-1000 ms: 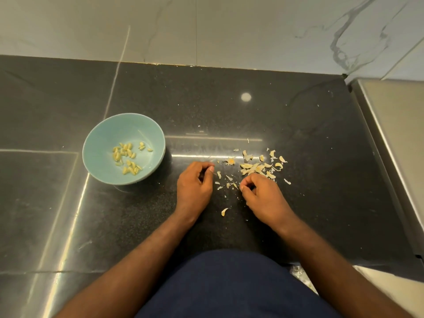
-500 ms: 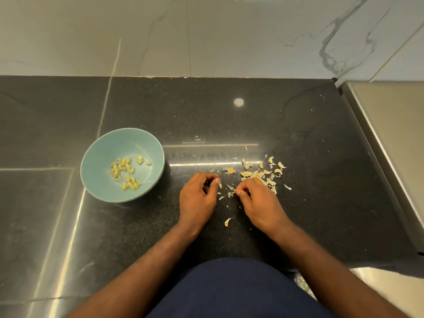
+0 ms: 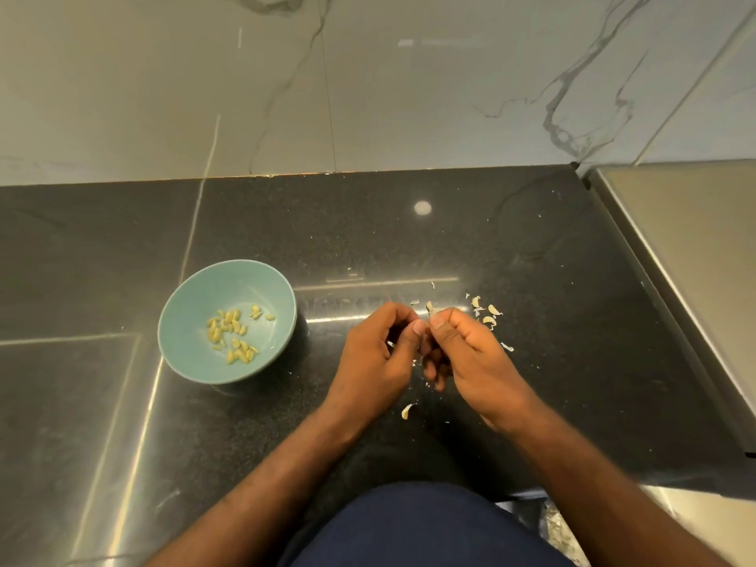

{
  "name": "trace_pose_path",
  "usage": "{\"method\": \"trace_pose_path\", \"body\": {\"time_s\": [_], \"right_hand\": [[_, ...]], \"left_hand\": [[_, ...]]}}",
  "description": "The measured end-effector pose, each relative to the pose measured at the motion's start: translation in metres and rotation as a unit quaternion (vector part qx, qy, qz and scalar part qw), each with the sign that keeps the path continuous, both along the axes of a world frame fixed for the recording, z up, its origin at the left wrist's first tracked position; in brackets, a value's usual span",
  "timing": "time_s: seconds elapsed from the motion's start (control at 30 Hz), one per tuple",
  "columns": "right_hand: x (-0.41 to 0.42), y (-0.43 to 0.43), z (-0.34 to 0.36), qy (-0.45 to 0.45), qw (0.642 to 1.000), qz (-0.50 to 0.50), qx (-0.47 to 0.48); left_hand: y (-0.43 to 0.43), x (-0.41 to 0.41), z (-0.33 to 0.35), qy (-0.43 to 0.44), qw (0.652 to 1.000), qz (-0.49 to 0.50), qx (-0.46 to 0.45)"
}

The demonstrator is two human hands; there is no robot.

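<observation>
Black polished tabletop [image 3: 532, 247] carries everything in the head view. Both hands meet above its middle. The left hand [image 3: 376, 362] and the right hand [image 3: 470, 358] have their fingers curled and thumb tips pressed together. Their grip pinches a small pale seed [image 3: 429, 308], whose tip just peeks out above the thumbs; the rest is hidden. Broken husks [image 3: 487, 315] lie scattered behind and right of the right hand, partly covered by it. One husk piece [image 3: 407, 410] lies near the wrists. Well to the left stands a blue-green bowl [image 3: 184, 296] with peeled yellow kernels [image 3: 231, 333] inside. A marble wall [image 3: 368, 96] rises behind, and a steel surface [image 3: 695, 239] borders the right edge.
</observation>
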State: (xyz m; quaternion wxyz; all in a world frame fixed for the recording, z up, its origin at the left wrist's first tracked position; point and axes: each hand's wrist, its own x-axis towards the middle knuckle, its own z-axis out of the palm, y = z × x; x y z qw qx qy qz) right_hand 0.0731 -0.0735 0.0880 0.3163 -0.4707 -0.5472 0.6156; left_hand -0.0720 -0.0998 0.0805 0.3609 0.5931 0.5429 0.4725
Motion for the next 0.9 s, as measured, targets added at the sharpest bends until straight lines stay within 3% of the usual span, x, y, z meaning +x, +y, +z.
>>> {"method": "trace_pose_path", "body": {"time_s": [0.2,0.37,0.5,0.77,0.83,0.9], "right_hand": [[0.002,-0.013,0.005,0.046,0.998,-0.028,0.02],[0.009,-0.019,0.003,0.034,0.998,-0.047,0.024],[0.016,-0.018,0.008,0.031,0.997,-0.071,0.017],[0.021,-0.011,0.01,-0.025,0.997,-0.058,0.042],[0.015,-0.011,0.006,-0.034,0.997,-0.049,0.053],[0.009,-0.011,0.003,-0.045,0.995,-0.041,0.079]], "left_hand": [[-0.001,0.004,0.013,0.076,0.996,-0.011,0.046],[-0.003,0.013,0.022,0.191,0.978,-0.048,0.062],[0.007,0.016,0.029,0.227,0.966,-0.097,0.076],[0.011,0.017,0.022,0.227,0.967,-0.093,0.063],[0.008,0.016,0.024,0.181,0.98,-0.084,0.021],[0.004,0.015,0.029,0.067,0.992,-0.083,-0.063]]}}
